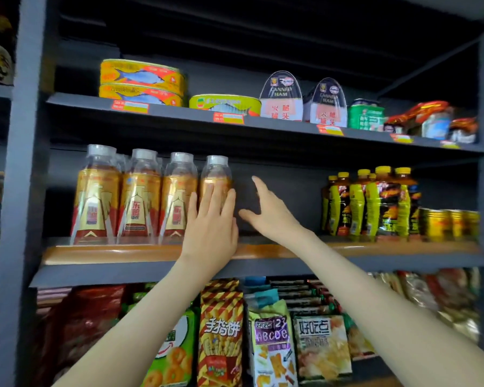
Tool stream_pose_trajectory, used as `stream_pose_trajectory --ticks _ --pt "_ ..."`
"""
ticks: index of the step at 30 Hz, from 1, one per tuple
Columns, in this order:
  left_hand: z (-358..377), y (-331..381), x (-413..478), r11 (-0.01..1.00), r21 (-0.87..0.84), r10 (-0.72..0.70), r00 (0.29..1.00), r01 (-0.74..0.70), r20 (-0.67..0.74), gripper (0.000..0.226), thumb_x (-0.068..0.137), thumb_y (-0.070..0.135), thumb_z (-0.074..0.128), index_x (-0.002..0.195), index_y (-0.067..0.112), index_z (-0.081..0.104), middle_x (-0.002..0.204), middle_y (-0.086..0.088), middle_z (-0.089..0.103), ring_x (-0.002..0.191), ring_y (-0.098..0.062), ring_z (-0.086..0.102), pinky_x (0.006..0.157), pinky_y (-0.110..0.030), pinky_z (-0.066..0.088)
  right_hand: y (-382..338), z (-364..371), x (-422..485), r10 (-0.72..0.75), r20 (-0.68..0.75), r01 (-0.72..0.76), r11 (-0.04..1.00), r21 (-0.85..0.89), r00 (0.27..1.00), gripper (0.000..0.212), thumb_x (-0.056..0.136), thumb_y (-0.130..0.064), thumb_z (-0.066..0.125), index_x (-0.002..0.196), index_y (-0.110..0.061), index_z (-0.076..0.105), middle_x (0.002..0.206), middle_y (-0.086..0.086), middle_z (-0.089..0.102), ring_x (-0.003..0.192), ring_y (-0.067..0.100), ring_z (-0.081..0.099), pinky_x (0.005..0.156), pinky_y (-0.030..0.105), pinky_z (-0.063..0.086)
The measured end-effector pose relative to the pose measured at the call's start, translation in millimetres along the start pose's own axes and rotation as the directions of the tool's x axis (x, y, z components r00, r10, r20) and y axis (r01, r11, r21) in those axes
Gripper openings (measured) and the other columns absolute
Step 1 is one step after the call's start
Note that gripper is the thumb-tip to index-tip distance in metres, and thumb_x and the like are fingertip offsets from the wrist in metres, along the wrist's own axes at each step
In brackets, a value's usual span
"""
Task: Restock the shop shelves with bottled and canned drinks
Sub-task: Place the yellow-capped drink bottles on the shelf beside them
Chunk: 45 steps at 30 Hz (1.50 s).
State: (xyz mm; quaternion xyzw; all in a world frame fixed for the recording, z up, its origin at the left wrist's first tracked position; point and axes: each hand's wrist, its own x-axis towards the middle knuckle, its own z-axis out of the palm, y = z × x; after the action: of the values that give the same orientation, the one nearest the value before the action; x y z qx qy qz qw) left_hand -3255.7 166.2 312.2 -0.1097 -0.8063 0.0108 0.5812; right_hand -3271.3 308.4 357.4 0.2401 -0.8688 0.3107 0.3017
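Several clear bottles of amber drink with gold and red labels stand in a row at the left of the middle shelf (263,251). My left hand (211,227) lies flat with straight fingers against the front of the rightmost bottle (216,174). Just right of that bottle, my right hand (268,212) hovers with fingers spread and holds nothing, in front of the bare stretch of shelf. Dark bottles with yellow caps (372,202) and gold cans (447,224) stand at the shelf's right end.
The shelf above (179,114) carries flat fish tins (141,82), canned ham (281,97) and a green can (366,114). Snack bags (221,331) fill the shelf below. Grey uprights (20,191) frame the unit on both sides.
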Motion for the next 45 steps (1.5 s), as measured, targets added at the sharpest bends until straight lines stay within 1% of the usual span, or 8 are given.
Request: stream_pose_trajectory --ticks 9,14,19,26,34,37,41,45 --pt "37 151 30 0.978 -0.149 0.137 0.988 -0.147 -0.075 0.04 0.084 0.018 0.058 0.121 0.002 0.06 0.129 -0.023 0.056 0.119 -0.037 0.056 0.103 -0.054 0.042 150 -105 -40 0.047 -0.5 -0.298 0.85 -0.435 0.865 0.087 0.092 -0.022 0.062 0.154 -0.017 0.003 0.156 0.017 0.017 0.143 0.033 0.017 0.112 0.04 0.031" --pt "68 220 52 0.974 -0.166 0.142 0.986 -0.155 -0.085 0.038 0.086 0.019 0.056 0.12 0.001 0.061 0.128 -0.023 0.058 0.116 -0.036 0.058 0.101 -0.051 0.045 219 -141 -45 0.129 -0.409 -0.291 0.885 -0.363 0.903 0.1 0.089 -0.039 0.065 0.152 -0.033 -0.012 0.158 0.017 0.013 0.136 0.039 0.032 0.095 0.045 0.048" --pt "88 254 68 0.983 -0.157 0.09 0.995 -0.097 -0.052 0.036 0.087 0.016 0.055 0.12 0.002 0.061 0.126 -0.021 0.06 0.115 -0.035 0.059 0.101 -0.049 0.045 246 -150 -32 0.105 -0.288 -0.188 0.942 -0.277 0.952 0.104 0.091 -0.035 0.065 0.148 -0.041 -0.022 0.152 0.021 0.021 0.092 0.032 0.064 0.065 0.033 0.049" --pt "87 274 77 0.962 -0.27 0.041 0.999 -0.045 -0.02 0.034 0.087 0.012 0.052 0.118 0.002 0.061 0.121 -0.016 0.063 0.109 -0.033 0.061 0.093 -0.039 0.048 266 -155 -38 -0.096 -0.348 0.08 0.995 -0.059 0.933 0.1 0.092 -0.021 0.064 0.142 -0.059 -0.014 0.143 0.009 0.033 0.096 0.03 0.061 0.08 0.043 0.054" --pt "32 301 67 0.46 -0.876 -0.102 0.989 0.146 0.111 0.056 0.091 0.044 0.058 0.134 0.021 0.03 0.117 0.017 0.057 0.105 0.013 0.054 0.083 -0.003 0.039 232 -169 -82 -0.565 -0.542 0.552 0.807 -0.208 0.622 0.089 0.089 -0.001 0.062 0.143 -0.045 0.006 0.141 0.0 0.023 0.129 0.023 0.04 0.093 0.018 0.041" --pt "6 298 36 0.379 -0.907 -0.163 0.978 0.184 0.13 0.078 0.079 0.05 0.063 0.137 0.008 0.031 0.11 0.011 0.065 0.098 0.004 0.063 0.077 -0.01 0.048 205 -155 -121 -0.579 -0.5 0.606 0.785 -0.129 0.644 0.096 0.086 -0.006 0.061 0.146 -0.046 -0.001 0.138 0.0 0.025 0.122 0.009 0.039 0.093 0.003 0.035" --pt "-19 276 -42 0.432 -0.83 -0.13 0.935 0.353 0.33 0.054 0.072 0.055 0.067 0.115 0.036 0.039 0.082 0.03 0.065 0.072 0.011 0.061 0.062 -0.008 0.043 196 -111 -189 -0.433 -0.238 0.488 0.83 0.271 0.869 0.101 0.082 -0.018 0.069 0.146 -0.051 -0.003 0.141 -0.016 0.022 0.127 -0.012 0.032 0.1 0.007 0.032" --pt "-13 251 -139 0.22 -0.67 -0.122 0.702 0.709 0.702 0.054 0.067 0.061 0.063 0.115 0.038 0.051 0.102 0.022 0.07 0.096 0.001 0.065 0.085 -0.022 0.051 201 -54 -261 -0.284 0.188 0.12 0.794 0.596 0.94 0.09 0.083 -0.04 0.064 0.139 -0.066 -0.002 0.145 -0.039 0.008 0.138 -0.01 0.02 0.111 0.018 0.026"
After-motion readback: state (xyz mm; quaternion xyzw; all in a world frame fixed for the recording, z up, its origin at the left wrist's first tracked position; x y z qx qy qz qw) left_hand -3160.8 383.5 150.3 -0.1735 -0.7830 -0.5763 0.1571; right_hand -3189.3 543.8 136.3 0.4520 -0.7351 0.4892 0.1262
